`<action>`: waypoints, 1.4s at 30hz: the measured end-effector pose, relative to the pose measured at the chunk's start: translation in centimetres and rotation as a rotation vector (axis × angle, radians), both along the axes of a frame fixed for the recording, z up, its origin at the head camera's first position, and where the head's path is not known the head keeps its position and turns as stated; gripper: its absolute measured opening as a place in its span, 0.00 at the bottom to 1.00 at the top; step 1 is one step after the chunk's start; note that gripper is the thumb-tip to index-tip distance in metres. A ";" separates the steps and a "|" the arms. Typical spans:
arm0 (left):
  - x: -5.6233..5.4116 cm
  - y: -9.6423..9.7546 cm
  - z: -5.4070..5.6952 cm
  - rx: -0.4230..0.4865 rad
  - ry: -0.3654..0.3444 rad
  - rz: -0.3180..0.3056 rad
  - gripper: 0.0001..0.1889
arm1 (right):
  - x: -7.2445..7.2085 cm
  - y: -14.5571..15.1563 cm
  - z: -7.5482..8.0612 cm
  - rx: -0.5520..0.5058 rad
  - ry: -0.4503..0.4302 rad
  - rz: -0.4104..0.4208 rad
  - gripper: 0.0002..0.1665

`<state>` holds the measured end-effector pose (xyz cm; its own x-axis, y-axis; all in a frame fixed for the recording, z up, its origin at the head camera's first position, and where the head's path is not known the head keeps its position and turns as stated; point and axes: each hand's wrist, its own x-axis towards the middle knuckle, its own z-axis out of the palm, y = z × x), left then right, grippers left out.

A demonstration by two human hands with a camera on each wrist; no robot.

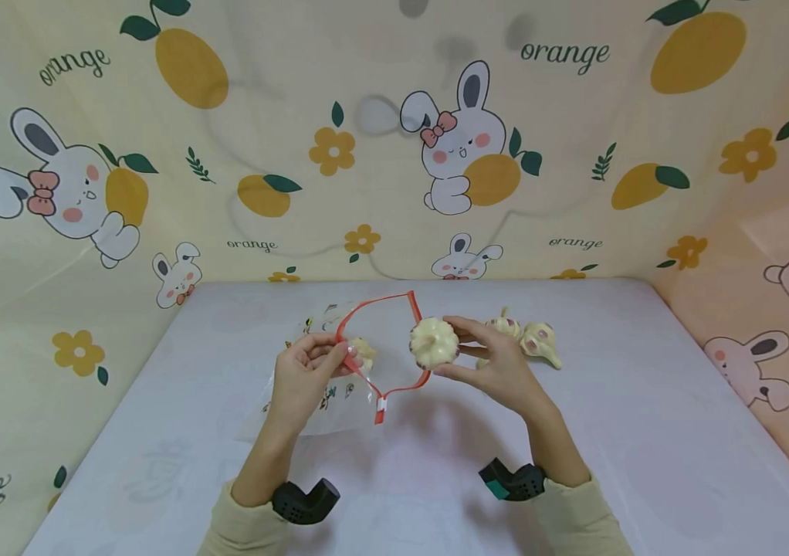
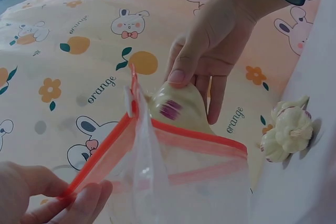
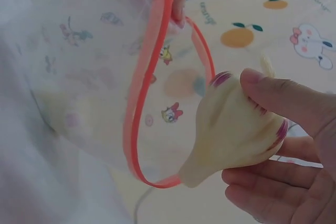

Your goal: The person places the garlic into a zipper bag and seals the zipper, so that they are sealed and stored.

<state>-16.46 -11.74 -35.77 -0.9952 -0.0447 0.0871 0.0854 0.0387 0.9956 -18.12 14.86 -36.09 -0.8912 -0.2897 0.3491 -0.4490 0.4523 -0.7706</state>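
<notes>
My left hand (image 1: 309,374) pinches the red rim of a clear printed zip bag (image 3: 100,77), whose mouth gapes wide. A white slider sits on the red zip strip (image 1: 379,405). Between thumb and fingers, my right hand (image 1: 495,363) holds a garlic bulb (image 1: 434,343), pale with purple streaks. In the right wrist view that bulb's stem end points at the bag's mouth, right by the red rim. Another pale bulb (image 3: 60,111) shows blurred through the plastic, inside the bag.
Two more garlic bulbs (image 1: 539,342) lie on the white-covered table (image 1: 645,432), just beyond my right hand. A printed cloth with rabbits and oranges (image 1: 367,93) hangs behind and at the sides of the table.
</notes>
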 end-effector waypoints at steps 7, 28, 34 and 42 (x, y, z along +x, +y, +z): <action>0.2 0.1 0.3 0.001 -0.024 0.011 0.10 | 0.1 -0.5 -0.1 -0.021 -0.059 0.038 0.39; 0.3 0.2 0.4 -0.012 -0.009 0.038 0.10 | 0.6 -3.4 -1.1 0.026 -0.106 0.116 0.35; 0.3 0.2 0.6 0.023 0.014 0.040 0.11 | 0.2 -2.9 -1.2 -0.028 -0.132 0.085 0.30; 0.2 0.1 0.5 0.048 0.029 0.081 0.11 | -0.5 -1.8 -1.5 -0.043 -0.118 -0.072 0.20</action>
<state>-16.21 -11.67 -35.24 -0.9853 -0.1298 0.1114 0.1125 -0.0012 0.9937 -18.63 13.04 -37.56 -0.9449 -0.2103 0.2511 -0.3212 0.4451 -0.8359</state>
